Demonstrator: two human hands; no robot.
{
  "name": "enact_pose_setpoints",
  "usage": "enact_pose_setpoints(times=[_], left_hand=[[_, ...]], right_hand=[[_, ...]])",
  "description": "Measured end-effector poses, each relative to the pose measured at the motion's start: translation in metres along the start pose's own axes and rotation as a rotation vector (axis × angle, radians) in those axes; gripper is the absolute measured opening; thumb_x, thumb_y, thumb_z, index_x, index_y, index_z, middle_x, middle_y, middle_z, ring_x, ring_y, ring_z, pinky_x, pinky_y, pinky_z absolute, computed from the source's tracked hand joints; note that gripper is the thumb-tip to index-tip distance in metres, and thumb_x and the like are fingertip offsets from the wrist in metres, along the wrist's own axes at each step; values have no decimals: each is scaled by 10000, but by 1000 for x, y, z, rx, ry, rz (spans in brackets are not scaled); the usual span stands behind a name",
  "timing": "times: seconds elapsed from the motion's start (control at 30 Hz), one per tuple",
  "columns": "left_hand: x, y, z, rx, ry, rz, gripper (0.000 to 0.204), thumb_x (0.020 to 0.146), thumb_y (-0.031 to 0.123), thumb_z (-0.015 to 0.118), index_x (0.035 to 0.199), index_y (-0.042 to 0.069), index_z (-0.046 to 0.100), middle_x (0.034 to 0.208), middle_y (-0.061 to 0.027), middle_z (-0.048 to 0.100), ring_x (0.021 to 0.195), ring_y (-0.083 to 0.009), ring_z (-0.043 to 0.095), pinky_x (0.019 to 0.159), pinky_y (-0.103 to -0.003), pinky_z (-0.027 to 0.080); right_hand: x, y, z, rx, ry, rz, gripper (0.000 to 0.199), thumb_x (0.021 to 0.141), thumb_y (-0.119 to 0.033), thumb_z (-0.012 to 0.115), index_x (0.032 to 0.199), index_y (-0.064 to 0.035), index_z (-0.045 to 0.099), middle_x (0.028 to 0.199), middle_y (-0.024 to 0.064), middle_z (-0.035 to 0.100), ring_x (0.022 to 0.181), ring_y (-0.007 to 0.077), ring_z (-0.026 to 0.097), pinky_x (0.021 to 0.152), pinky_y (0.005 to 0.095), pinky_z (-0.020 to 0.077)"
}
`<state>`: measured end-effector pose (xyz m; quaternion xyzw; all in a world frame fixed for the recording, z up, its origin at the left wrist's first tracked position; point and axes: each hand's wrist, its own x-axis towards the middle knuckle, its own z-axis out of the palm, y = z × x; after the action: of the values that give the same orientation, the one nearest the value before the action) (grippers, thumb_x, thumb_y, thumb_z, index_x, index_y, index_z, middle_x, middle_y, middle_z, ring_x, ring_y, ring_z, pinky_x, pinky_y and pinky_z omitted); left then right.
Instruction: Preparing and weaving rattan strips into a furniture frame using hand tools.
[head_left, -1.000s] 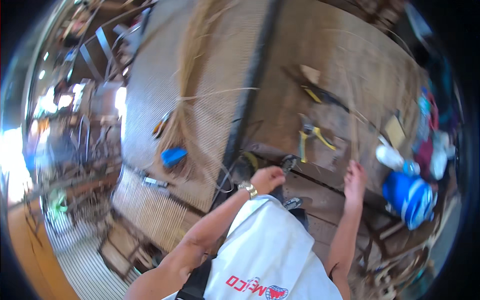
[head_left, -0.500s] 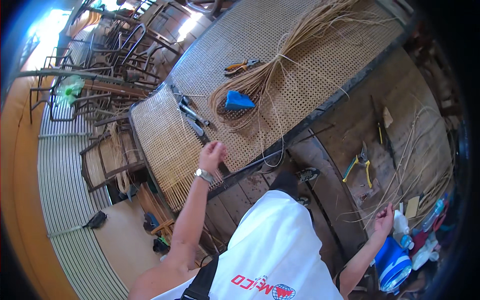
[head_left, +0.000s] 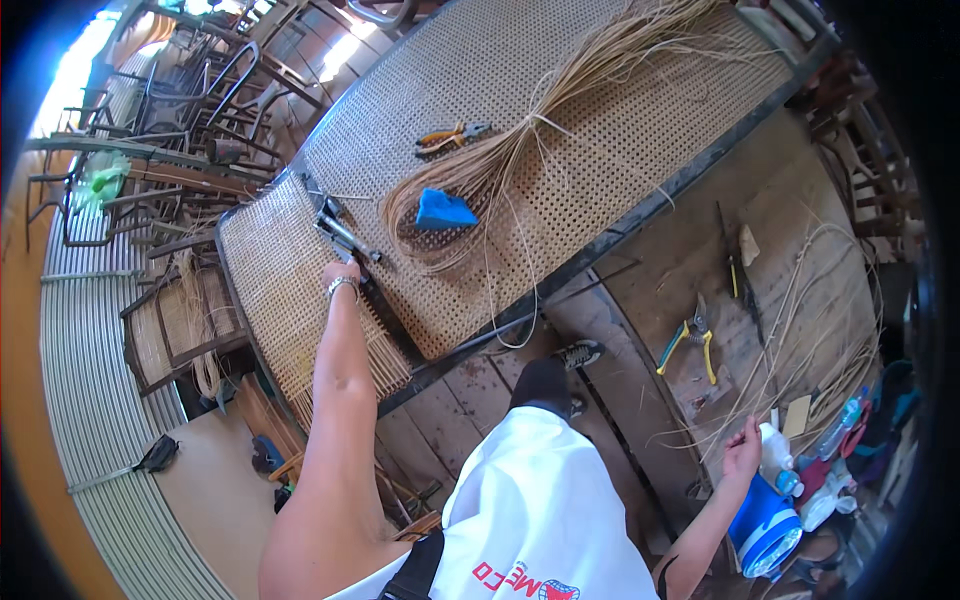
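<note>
My left hand (head_left: 342, 274) reaches over the woven cane panel (head_left: 285, 290), fingers curled at the near end of a silver blade-like tool (head_left: 338, 246). Beside it lies another silver hand tool (head_left: 362, 248). To the right, a tied bundle of cane strands (head_left: 520, 130) spreads over the panel, with a blue block (head_left: 445, 209) on its looped end. Orange-handled pliers (head_left: 452, 138) rest just beyond. At the lower right, my right hand (head_left: 742, 452) has its fingers drawn together near loose thin strands; what they hold, if anything, is too small to make out.
Yellow-handled pruning shears (head_left: 692, 342) and a dark thin tool (head_left: 733, 262) lie on the wooden boards (head_left: 660, 300) at right. A blue and white container (head_left: 765, 530) stands beside plastic bottles (head_left: 776, 450). Metal chair frames (head_left: 190, 110) are piled at far left.
My left hand has moved away from me to the silver tools, and its fingers now close on one. My right hand stays near the strands. The whole view has shifted slightly.
</note>
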<state>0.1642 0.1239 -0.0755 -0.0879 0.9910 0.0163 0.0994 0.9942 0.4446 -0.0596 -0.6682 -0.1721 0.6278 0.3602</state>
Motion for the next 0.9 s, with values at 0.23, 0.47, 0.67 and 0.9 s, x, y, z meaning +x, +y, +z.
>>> enact_pose_setpoints(times=[0.23, 0.47, 0.67, 0.9], left_hand=[[134, -76, 2, 9, -113, -44, 581, 806, 455, 650, 1127, -29, 670, 1137, -148, 678, 1007, -239, 638, 900, -365, 482], [74, -172, -12, -481, -357, 29, 293, 831, 321, 640, 971, 65, 618, 960, -106, 639, 772, -256, 610, 622, -398, 489], [-77, 2, -9, -1036, -99, 264, 249, 815, 355, 721, 818, 149, 580, 686, 17, 538, 473, -133, 477, 397, -289, 357], [-498, 142, 17, -544, -1358, 821, 327, 961, 316, 594, 1108, 37, 678, 854, -26, 673, 570, -31, 464, 493, -194, 344]], right_hand=[[8, 18, 32, 102, -92, -15, 88, 924, -178, 654, 915, -141, 576, 700, -36, 512, 585, 81, 483, 487, 234, 386], [-26, 32, 34, 133, 87, -98, 163, 841, -196, 726, 899, -107, 603, 680, -29, 552, 533, 73, 521, 459, 209, 404], [-46, 40, 53, 209, 175, -104, 159, 880, -182, 708, 886, -96, 574, 627, -23, 539, 469, 70, 489, 415, 207, 369], [-84, 54, 84, 354, 144, -183, 146, 888, -188, 696, 891, -74, 605, 684, -29, 564, 507, 49, 494, 451, 205, 379]])
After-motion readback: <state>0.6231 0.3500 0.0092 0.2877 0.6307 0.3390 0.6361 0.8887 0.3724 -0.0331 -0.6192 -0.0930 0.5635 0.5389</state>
